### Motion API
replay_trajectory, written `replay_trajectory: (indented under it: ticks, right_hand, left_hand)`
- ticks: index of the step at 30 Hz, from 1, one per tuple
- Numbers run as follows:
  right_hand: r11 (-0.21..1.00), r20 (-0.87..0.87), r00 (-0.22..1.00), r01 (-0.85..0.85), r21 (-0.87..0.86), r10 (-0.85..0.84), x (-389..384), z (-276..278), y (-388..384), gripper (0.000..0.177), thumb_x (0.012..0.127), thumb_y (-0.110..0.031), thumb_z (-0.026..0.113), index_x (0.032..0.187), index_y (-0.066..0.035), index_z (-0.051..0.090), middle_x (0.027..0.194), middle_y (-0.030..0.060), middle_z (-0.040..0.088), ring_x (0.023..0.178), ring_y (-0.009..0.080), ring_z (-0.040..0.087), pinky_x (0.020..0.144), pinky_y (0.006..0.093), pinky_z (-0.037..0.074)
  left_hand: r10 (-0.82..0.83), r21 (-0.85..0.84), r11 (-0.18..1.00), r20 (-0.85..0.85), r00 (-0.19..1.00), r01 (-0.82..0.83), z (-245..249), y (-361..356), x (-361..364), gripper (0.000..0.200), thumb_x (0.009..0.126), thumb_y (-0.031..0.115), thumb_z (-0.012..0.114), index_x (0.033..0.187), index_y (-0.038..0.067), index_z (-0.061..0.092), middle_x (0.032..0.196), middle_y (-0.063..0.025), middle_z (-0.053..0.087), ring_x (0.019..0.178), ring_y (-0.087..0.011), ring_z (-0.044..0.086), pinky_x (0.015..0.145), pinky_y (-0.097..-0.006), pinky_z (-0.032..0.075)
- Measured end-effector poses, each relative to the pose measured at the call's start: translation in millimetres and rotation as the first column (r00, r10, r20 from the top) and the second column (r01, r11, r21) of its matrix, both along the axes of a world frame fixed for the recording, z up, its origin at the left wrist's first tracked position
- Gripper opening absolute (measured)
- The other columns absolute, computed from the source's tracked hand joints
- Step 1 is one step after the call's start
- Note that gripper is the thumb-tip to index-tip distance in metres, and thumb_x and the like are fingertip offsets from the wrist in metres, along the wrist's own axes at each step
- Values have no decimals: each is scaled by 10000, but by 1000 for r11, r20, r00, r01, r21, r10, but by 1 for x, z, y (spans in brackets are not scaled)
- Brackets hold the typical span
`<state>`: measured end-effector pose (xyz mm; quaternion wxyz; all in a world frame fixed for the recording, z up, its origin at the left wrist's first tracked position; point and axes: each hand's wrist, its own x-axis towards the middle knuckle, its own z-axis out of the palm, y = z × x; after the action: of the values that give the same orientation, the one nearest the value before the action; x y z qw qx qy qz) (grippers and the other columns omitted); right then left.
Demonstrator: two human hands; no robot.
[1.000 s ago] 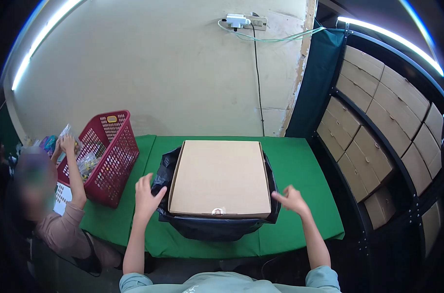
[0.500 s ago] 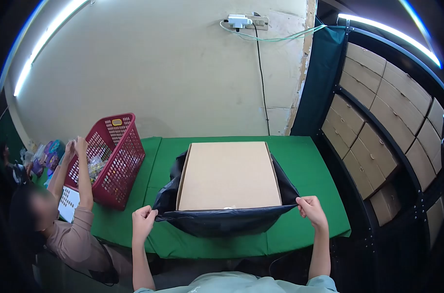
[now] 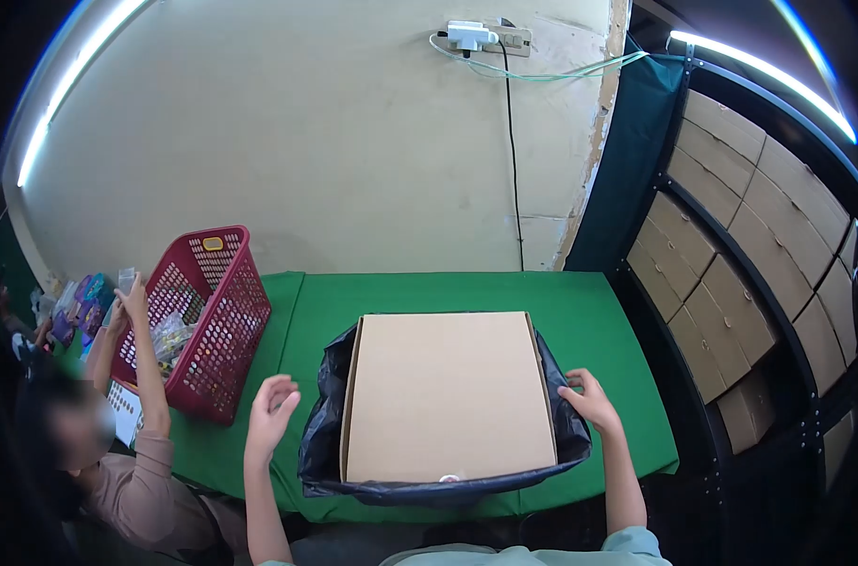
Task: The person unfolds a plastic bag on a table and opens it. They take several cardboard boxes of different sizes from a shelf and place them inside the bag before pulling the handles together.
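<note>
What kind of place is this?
Likely a small packing room: racked boxes, a carton in a black bag on a green table, and a co-worker at a red basket.

Bright even light from ceiling tube lamps, strong fisheye bending, dark vignetted corners

No readable text or label shows on the cardboard box (image 3: 448,394) or elsewhere.

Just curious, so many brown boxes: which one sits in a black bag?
The big flat cardboard box on the green table, wrapped by the black bag; the other boxes stand stacked at right.
</note>
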<state>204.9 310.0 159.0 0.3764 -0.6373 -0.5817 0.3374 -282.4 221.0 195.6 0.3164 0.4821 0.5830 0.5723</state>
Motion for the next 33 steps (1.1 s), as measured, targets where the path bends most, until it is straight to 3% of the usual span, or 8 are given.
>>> replay_trajectory:
  ticks: [3, 6, 12, 17, 26, 30, 32, 33]
  right_hand:
    - [995, 66, 997, -53, 84, 48, 1, -27, 67, 313, 780, -210, 647, 967, 30, 576, 785, 87, 614, 768, 157, 575, 678, 277, 459]
    - [991, 58, 993, -100, -84, 105, -9, -20, 117, 299, 774, -228, 653, 946, 11, 599, 763, 79, 621, 711, 129, 578, 590, 261, 458]
    - [987, 86, 992, -77, -139, 89, -25, -16, 158, 272, 708, -210, 657, 816, 40, 642, 726, 117, 652, 627, 160, 626, 552, 274, 486]
    - [994, 348, 936, -77, 81, 44, -23, -34, 174, 187, 667, -155, 641, 750, 11, 662, 690, 97, 654, 614, 166, 621, 579, 289, 481]
    - [990, -221, 974, -28, 139, 59, -21, -1, 195, 73, 656, 21, 639, 649, -23, 581, 605, 11, 565, 539, 68, 491, 524, 209, 393]
    - [987, -327, 935, -102, 121, 136, -22, -8, 195, 158, 653, 60, 637, 691, -53, 534, 681, 16, 579, 608, 67, 520, 592, 194, 414]
    - [986, -280, 946, -152, 64, 164, -18, -17, 200, 142, 717, -26, 634, 850, -8, 587, 832, 82, 619, 768, 115, 558, 714, 238, 432]
    - [986, -263, 950, -165, 38, 169, -23, -10, 197, 189, 730, -57, 636, 904, 3, 595, 873, 105, 624, 821, 136, 564, 759, 263, 431]
  left_hand:
    - [-22, -106, 994, 22, 1000, 24, -4, 51, 2, 411, 798, 168, 648, 1141, 25, 474, 1068, -95, 549, 889, -144, 558, 782, -262, 450]
    - [-2, -212, 977, -139, 990, -27, -23, 101, -6, 499, 769, 249, 684, 1156, 10, 479, 1066, -106, 568, 897, -141, 562, 754, -269, 462]
    - [-108, -503, 856, 50, 993, 118, -18, 138, 0, 404, 772, 273, 677, 1015, -37, 587, 927, -73, 627, 787, -126, 580, 674, -237, 456]
    - [-125, -292, 951, -71, 990, 100, -62, 160, -22, 238, 795, 207, 644, 842, -27, 640, 773, -24, 630, 677, -84, 554, 598, -212, 432]
    - [85, 13, 996, -454, 887, -89, -17, 178, -33, 111, 733, 78, 651, 776, -23, 633, 679, -42, 624, 655, -89, 576, 629, -241, 456]
    - [0, -50, 999, -264, 965, -14, -42, 186, -45, 140, 748, 94, 648, 832, -15, 623, 803, -51, 631, 763, -104, 578, 712, -246, 446]
    - [-91, -51, 995, -74, 993, 87, -60, 193, -50, 173, 758, 117, 652, 866, -14, 616, 876, -58, 629, 829, -114, 573, 769, -247, 431]
    - [-72, -105, 993, -168, 983, 55, -49, 190, -39, 218, 770, 155, 661, 912, -5, 618, 956, -63, 620, 888, -133, 561, 829, -257, 405]
